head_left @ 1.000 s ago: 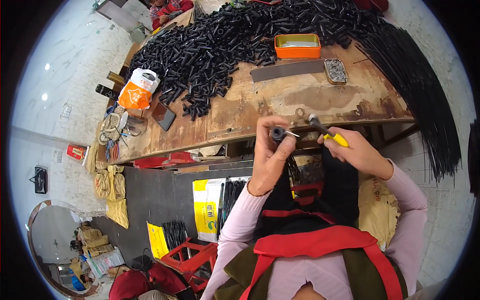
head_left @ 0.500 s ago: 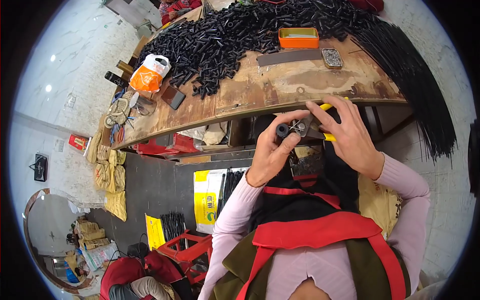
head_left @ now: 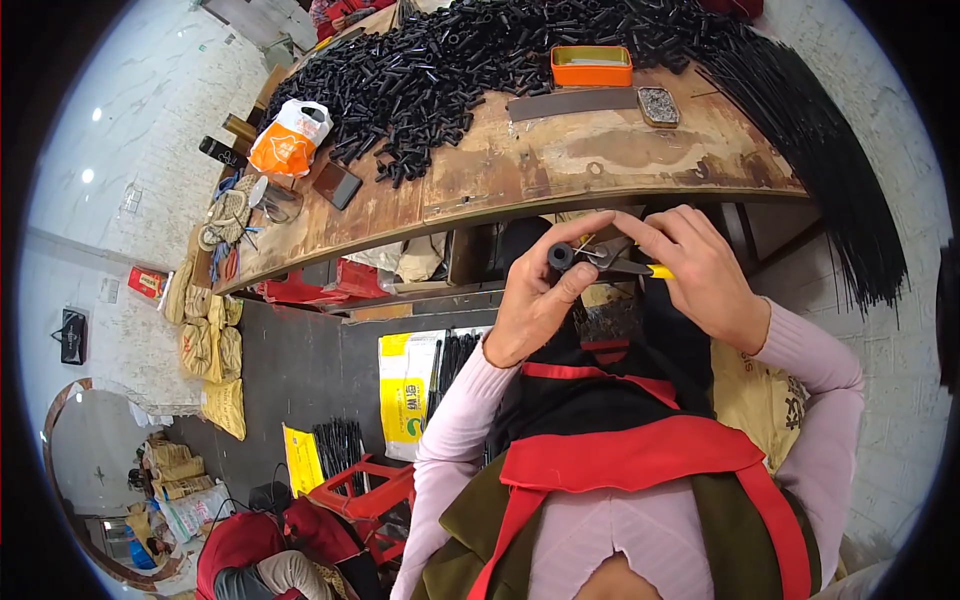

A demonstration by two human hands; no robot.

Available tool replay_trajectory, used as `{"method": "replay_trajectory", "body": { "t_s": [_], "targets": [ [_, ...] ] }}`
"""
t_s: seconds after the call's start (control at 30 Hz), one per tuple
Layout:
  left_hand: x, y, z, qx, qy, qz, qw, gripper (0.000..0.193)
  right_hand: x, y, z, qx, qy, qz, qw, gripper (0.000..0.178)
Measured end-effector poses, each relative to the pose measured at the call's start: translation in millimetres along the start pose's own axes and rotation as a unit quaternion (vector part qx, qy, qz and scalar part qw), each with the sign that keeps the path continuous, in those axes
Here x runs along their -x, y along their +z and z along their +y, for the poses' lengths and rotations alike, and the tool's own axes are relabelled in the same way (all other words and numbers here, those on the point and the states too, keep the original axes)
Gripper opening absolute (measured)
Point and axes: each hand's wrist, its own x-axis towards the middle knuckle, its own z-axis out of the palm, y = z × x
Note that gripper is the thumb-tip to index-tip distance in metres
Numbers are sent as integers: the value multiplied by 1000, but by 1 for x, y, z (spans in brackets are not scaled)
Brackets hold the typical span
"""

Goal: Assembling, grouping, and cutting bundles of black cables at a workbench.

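Note:
My left hand point(head_left: 528, 305) is closed around a short black tube point(head_left: 561, 257), its round open end facing up between thumb and forefinger. Thin pale wire point(head_left: 586, 244) crosses beside the tube; how it is attached is too small to tell. Closed on a pair of pliers point(head_left: 628, 267) with yellow grips is my right hand point(head_left: 708, 270). The jaws are at the wire, near my left thumb. Part of the pliers is hidden by my right fingers. Both hands meet just in front of the table's near edge, above my lap.
A heap of black tubes point(head_left: 400, 95) covers the far part of the wooden table point(head_left: 480, 180). On it are an orange tin point(head_left: 591, 68), a small tray point(head_left: 658, 106), a phone point(head_left: 337, 186) and a bundle of black rods point(head_left: 830, 150). A red stool point(head_left: 370, 490) stands at lower left.
My right fingers have closed in on the plier handles, and the upper yellow grip is now hidden. My right fingertips have come closer to my left forefinger. The whole view has shifted slightly.

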Motion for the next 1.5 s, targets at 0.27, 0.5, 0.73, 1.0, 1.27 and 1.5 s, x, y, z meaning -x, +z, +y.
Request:
{"method": "replay_trajectory", "body": {
  "t_s": [0.27,0.5,0.73,1.0,1.27,1.5],
  "targets": [
    [-1,-2,-5,-8,-17,5,1000,66,-11,11,-1,113,-18,106,988,67],
    [1,6,-5,-25,-2,42,999,57,-6,15,4,93,12,80,992,61],
    [-3,3,-6,-8,-38,26,999,52,-1,-4,7,110,-5,41,993,58],
    [14,-5,3,-2,-77,-144,987,50,-5,-44,-1,-521,314,-447,656,48],
    [-14,4,11,-43,-80,-50,995,40,17,-35,12,-8,-8,-73,997,48],
    [-13,-3,-9,-33,-65,-126,989,60,10,-42,1,-580,391,-407,587,35]
  ]
}}
